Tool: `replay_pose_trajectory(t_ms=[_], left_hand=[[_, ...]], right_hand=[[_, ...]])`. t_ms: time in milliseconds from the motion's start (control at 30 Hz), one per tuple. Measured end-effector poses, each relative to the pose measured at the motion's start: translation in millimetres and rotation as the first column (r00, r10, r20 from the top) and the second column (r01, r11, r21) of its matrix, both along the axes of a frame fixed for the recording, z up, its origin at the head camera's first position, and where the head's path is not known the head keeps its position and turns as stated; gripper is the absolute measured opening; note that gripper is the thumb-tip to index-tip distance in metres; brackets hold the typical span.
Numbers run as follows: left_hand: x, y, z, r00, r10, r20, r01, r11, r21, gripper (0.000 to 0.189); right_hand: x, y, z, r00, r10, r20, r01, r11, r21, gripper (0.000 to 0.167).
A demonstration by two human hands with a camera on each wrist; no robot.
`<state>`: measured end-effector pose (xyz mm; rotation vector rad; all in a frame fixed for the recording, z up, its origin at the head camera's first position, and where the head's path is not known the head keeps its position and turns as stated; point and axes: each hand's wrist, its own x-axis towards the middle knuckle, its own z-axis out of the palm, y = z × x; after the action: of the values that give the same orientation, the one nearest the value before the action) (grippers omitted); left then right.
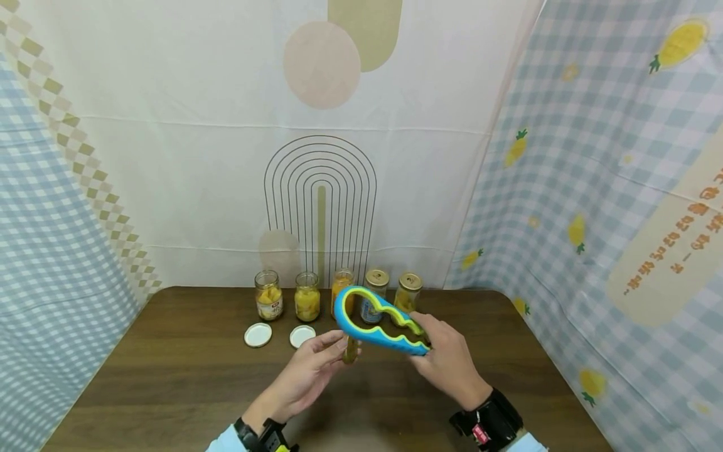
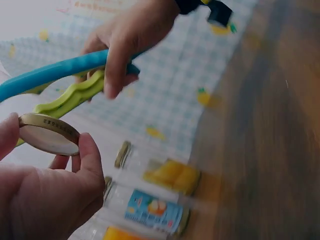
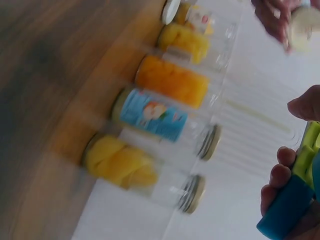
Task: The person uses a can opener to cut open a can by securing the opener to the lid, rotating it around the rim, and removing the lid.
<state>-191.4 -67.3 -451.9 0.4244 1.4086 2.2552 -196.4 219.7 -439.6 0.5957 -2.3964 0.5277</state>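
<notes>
My left hand [image 1: 315, 369] pinches a gold-rimmed jar lid [image 2: 50, 135] by its edge, its white inside showing in the left wrist view. In my right hand [image 1: 449, 359] is a blue and green jar opener [image 1: 361, 333], gripped by its wavy handles. The opener's rounded end lies right over the lid in the head view; whether they touch I cannot tell. Behind it stand a lidless jar of orange fruit [image 3: 172, 82], a lidded jar with a blue label [image 3: 155, 115] and a lidded jar of yellow fruit [image 3: 122, 162].
To the left in the same row are two lidless jars of yellow fruit, one with a pale label [image 1: 268, 298] and one plainer [image 1: 307, 301]. Two lids, one at the left [image 1: 257, 335] and one nearer the middle [image 1: 302, 336], lie white side up on the brown table [image 1: 186, 376].
</notes>
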Motion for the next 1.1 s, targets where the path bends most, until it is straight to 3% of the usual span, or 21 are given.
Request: replay_pose_trajectory(t_ms=[133, 267, 600, 700, 800, 933, 1100], left_hand=[[-0.1, -11.3, -2.7, 0.997, 0.07, -0.017, -0.071, 0.988, -0.135, 0.054], [-0.8, -20.3, -8.9, 0.992, 0.119, -0.038, -0.124, 0.963, -0.241, 0.061], [-3.4, -30.7, -17.1, 0.983, 0.148, -0.105, -0.173, 0.939, -0.298, 0.06], [-4.4, -28.9, -20.6, 0.977, 0.156, -0.143, -0.196, 0.921, -0.336, 0.058], [-5.3, -25.5, -24.1, 0.959, 0.179, -0.218, -0.255, 0.88, -0.4, 0.055], [-8.5, -20.0, -29.9, 0.925, 0.194, -0.326, -0.345, 0.788, -0.51, 0.05], [-17.8, -17.2, -40.5, 0.903, 0.105, -0.416, -0.366, 0.696, -0.618, 0.05]], right_hand=[[-6.6, 14.8, -6.6, 0.998, -0.065, 0.022, 0.065, 0.998, -0.012, 0.061], [-8.1, 29.5, -14.7, 0.989, -0.127, 0.073, 0.13, 0.991, -0.031, 0.063], [-8.7, 45.6, -21.7, 0.983, -0.148, 0.11, 0.154, 0.987, -0.051, 0.065], [-8.0, 45.7, -21.7, 0.981, -0.151, 0.12, 0.158, 0.986, -0.05, 0.064], [-7.1, 45.4, -21.7, 0.981, -0.152, 0.121, 0.159, 0.986, -0.05, 0.064], [-6.6, 44.8, -21.7, 0.983, -0.151, 0.109, 0.156, 0.987, -0.048, 0.065], [-6.7, 43.9, -21.3, 0.984, -0.15, 0.101, 0.155, 0.987, -0.051, 0.064]])
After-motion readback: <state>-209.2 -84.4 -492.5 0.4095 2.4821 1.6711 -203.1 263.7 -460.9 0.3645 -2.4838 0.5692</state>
